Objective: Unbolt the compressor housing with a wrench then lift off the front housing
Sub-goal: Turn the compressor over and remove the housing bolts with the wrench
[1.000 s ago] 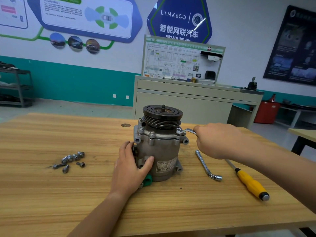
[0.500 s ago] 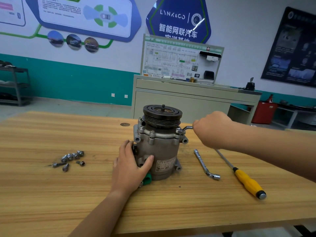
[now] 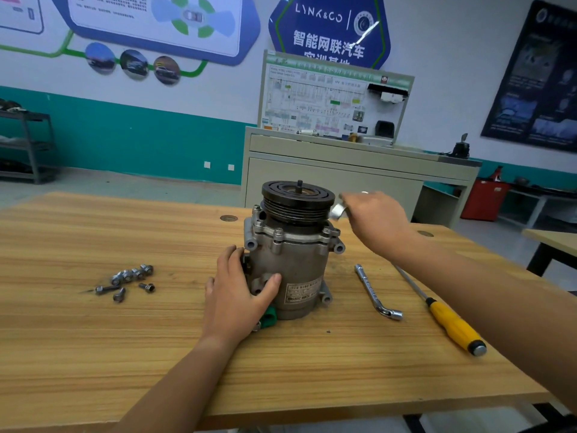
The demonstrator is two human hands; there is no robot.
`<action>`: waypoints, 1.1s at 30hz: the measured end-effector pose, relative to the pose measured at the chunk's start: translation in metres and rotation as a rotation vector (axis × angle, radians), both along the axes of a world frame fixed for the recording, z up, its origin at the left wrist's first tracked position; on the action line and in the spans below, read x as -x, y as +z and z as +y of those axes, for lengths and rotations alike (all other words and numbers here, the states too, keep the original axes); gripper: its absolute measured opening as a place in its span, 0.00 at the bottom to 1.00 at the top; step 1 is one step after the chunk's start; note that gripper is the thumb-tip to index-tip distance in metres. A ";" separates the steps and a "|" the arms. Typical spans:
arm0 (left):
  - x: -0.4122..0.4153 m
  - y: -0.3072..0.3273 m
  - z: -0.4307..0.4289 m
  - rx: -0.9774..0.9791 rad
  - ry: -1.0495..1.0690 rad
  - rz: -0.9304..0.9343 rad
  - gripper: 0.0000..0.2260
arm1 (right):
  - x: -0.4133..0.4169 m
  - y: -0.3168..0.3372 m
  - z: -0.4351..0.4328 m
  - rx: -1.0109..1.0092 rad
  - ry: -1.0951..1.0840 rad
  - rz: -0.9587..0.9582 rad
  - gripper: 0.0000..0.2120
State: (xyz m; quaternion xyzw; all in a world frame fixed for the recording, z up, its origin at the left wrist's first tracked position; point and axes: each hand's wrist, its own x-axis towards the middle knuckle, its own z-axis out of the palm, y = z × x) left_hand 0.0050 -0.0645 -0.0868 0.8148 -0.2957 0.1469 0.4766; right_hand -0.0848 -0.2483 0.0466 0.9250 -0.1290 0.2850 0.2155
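The compressor [image 3: 290,270] stands upright near the middle of the table [image 3: 93,354], with the black pulley [image 3: 296,198] on top. The front housing [image 3: 292,237] sits directly under the pulley, seated on the body, and bolt heads show in its flange. A label [image 3: 301,292] faces forward low on the body, and a green cap [image 3: 269,318] projects at the base, front left.

The left hand [image 3: 234,295] grips the lower left of the body: the thumb lies across the front and the fingers wrap round the far side. The right hand [image 3: 374,220] is raised just right of the pulley and is motion-blurred. It is closed round a bright wrench [image 3: 336,211], whose end shows beside the pulley rim, clear of the flange bolts. Finger detail cannot be made out.

A second wrench [image 3: 373,292], L-shaped with a socket end, lies on the table right of the compressor. A screwdriver [image 3: 452,326] with a yellow handle lies further right, roughly parallel to it. A group of loose bolts [image 3: 131,276] lies on the table well left of the compressor. A grey cabinet [image 3: 343,170] stands behind the table.
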 end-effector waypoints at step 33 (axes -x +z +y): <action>-0.001 0.000 -0.001 0.040 -0.010 0.010 0.35 | 0.027 0.017 0.010 0.225 -0.173 0.344 0.14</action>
